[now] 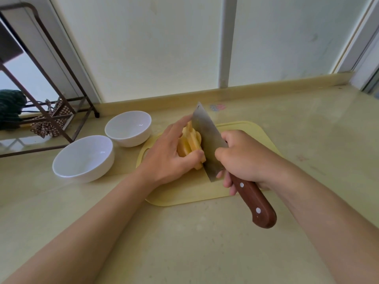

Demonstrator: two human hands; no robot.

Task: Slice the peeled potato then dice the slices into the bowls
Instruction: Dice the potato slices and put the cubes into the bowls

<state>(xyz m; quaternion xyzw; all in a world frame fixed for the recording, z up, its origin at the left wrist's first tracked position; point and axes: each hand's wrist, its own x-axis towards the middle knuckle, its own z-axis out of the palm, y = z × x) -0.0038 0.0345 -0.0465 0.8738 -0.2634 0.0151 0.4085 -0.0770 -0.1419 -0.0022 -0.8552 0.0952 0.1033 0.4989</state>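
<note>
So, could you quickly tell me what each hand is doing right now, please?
Left hand: fingers curled round the potato slices on the board.
Right hand: grips the knife.

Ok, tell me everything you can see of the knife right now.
The knife is a cleaver: a broad, rectangular, grey steel blade and a reddish-brown wooden handle with two pale rivets showing. The right hand grips the handle close to the blade. The blade stands edge down over the yellow cutting board, its flat side against the sliced potato, which the left hand holds.
</note>
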